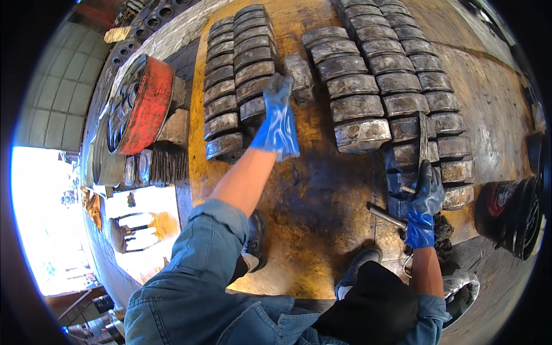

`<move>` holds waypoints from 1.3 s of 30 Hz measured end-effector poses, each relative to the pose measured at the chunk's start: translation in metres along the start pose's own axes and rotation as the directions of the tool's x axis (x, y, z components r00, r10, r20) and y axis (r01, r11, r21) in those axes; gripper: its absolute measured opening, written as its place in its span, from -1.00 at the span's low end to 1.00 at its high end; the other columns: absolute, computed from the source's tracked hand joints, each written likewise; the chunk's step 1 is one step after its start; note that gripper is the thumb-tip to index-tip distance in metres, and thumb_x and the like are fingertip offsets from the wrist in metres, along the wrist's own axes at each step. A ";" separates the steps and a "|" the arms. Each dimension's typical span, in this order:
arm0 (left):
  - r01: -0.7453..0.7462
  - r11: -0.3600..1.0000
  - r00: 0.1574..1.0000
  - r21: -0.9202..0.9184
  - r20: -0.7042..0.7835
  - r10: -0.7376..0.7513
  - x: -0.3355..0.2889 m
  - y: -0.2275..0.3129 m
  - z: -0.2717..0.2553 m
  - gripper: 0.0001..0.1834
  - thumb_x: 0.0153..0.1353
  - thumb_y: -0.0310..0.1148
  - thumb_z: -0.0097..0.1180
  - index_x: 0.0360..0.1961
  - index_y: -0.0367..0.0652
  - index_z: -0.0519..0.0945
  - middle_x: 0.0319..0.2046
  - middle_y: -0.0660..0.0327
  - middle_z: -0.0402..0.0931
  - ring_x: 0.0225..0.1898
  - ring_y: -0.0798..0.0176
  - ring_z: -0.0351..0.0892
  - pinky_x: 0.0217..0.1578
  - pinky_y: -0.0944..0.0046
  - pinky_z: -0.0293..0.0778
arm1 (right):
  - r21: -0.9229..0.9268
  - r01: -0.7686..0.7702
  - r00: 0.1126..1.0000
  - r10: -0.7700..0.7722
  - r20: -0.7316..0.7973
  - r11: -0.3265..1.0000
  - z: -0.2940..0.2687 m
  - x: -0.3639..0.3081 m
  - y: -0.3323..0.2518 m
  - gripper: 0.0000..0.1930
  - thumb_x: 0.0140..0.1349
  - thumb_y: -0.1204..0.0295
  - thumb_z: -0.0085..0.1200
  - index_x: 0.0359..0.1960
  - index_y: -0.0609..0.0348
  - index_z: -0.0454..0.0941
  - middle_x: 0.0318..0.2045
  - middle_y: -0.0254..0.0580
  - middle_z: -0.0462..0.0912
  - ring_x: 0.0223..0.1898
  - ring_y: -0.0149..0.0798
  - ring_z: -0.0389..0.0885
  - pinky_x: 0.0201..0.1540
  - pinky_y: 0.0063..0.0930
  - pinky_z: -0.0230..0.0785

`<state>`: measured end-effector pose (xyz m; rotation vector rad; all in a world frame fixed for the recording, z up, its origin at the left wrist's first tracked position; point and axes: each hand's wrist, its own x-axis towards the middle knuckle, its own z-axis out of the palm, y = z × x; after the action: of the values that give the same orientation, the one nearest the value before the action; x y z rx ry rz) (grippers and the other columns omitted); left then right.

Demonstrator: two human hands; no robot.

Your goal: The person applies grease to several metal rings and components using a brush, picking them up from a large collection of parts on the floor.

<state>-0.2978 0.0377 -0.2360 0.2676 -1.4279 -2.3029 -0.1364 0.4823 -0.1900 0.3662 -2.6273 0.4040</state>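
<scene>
Thick, worn metal rings stand on edge in rows on a stained yellow surface, with one group (253, 52) at left and a larger group (356, 106) at right. Between them, a lone metal ring (299, 77) stands apart. My left hand (279, 91), in a blue rubber glove with dark fingertips, is closed at this ring's left edge; its grip is partly hidden. My right hand (428, 187), gloved in blue too, is wrapped round a flat metal bar (423, 138) that points away from me over the right-hand rings. Beside that hand lies a metal pipe (384, 215).
A large red-rimmed wheel (150, 103) leans at the left, near a stack of dark plates (169, 165). A black bucket (506, 215) lies at the right. My shoes (256, 241) rest on the yellow surface. Dark rags (444, 236) lie by my right wrist.
</scene>
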 end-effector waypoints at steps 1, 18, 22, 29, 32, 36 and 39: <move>-0.009 0.993 0.993 0.115 -0.119 0.023 0.020 -0.001 0.010 -0.44 0.08 -0.57 0.33 0.12 -0.42 0.43 -0.12 0.15 0.54 -0.24 0.28 0.53 -0.12 0.36 0.47 | -0.004 0.010 1.000 -0.010 -0.013 1.000 -0.001 0.001 0.000 -0.53 0.23 0.57 -0.07 0.22 0.26 0.41 -0.02 0.18 0.58 -0.03 0.19 0.58 0.02 -0.06 0.46; 0.391 0.892 0.913 0.227 -0.220 -0.345 0.079 -0.055 -0.027 -0.82 0.33 -0.26 0.07 -0.18 -0.11 0.60 -0.38 0.29 0.52 -0.44 0.32 0.37 -0.44 0.27 0.33 | 0.044 -0.027 0.997 0.030 -0.067 0.999 -0.005 -0.001 0.007 -0.52 0.17 0.65 -0.08 0.19 0.24 0.42 0.01 0.13 0.58 0.02 0.17 0.55 0.11 -0.03 0.41; 0.431 0.892 0.888 0.139 -0.243 -0.391 0.043 -0.046 -0.019 -0.81 0.33 -0.26 0.06 -0.16 -0.11 0.59 -0.35 0.29 0.52 -0.41 0.31 0.39 -0.41 0.25 0.34 | 0.031 -0.070 0.998 0.070 -0.006 0.997 -0.004 -0.003 0.008 -0.52 0.17 0.62 -0.07 0.19 0.26 0.42 0.00 0.14 0.58 0.01 0.17 0.56 0.09 -0.05 0.42; 0.557 0.830 0.820 0.028 -0.183 -0.543 -0.053 -0.035 -0.027 -0.79 0.35 -0.25 0.03 -0.12 -0.10 0.58 -0.29 0.28 0.54 -0.35 0.29 0.42 -0.36 0.23 0.37 | 0.062 -0.099 0.995 0.099 0.005 0.993 -0.006 -0.006 0.008 -0.15 -0.28 0.21 0.47 0.17 0.19 0.44 -0.01 0.12 0.58 0.03 0.16 0.54 0.09 -0.05 0.40; 0.627 0.779 0.771 0.009 -0.150 -0.619 -0.110 -0.025 -0.037 -0.78 0.35 -0.24 0.02 -0.10 -0.10 0.58 -0.27 0.27 0.54 -0.33 0.28 0.44 -0.34 0.22 0.38 | 0.032 -0.068 0.998 0.068 -0.015 0.997 -0.007 -0.009 0.010 -0.23 -0.19 0.23 0.39 0.15 0.22 0.45 -0.01 0.14 0.58 0.02 0.17 0.54 0.10 -0.05 0.39; 0.732 0.681 0.677 0.016 -0.135 -0.724 -0.199 -0.005 -0.052 -0.77 0.36 -0.24 0.01 -0.08 -0.09 0.58 -0.24 0.27 0.55 -0.30 0.26 0.46 -0.32 0.20 0.40 | -0.066 -0.088 0.996 0.088 -0.012 0.994 -0.001 -0.018 0.016 -0.52 0.17 0.52 -0.11 0.17 0.12 0.50 0.02 0.05 0.59 0.06 0.14 0.52 0.16 -0.08 0.35; 0.791 0.611 0.609 0.027 -0.132 -0.782 -0.260 0.010 -0.059 -0.76 0.37 -0.24 0.00 -0.06 -0.09 0.57 -0.21 0.26 0.55 -0.27 0.25 0.47 -0.30 0.19 0.41 | -0.033 -0.088 0.996 0.088 0.006 0.996 0.010 -0.023 0.024 -0.40 0.01 0.40 0.14 0.20 0.09 0.44 0.01 0.09 0.59 0.07 0.13 0.53 0.16 -0.04 0.32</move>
<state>-0.0411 0.1011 -0.2680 1.2717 -1.5373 -2.8140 -0.1285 0.5057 -0.2147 0.2421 -2.6611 0.3889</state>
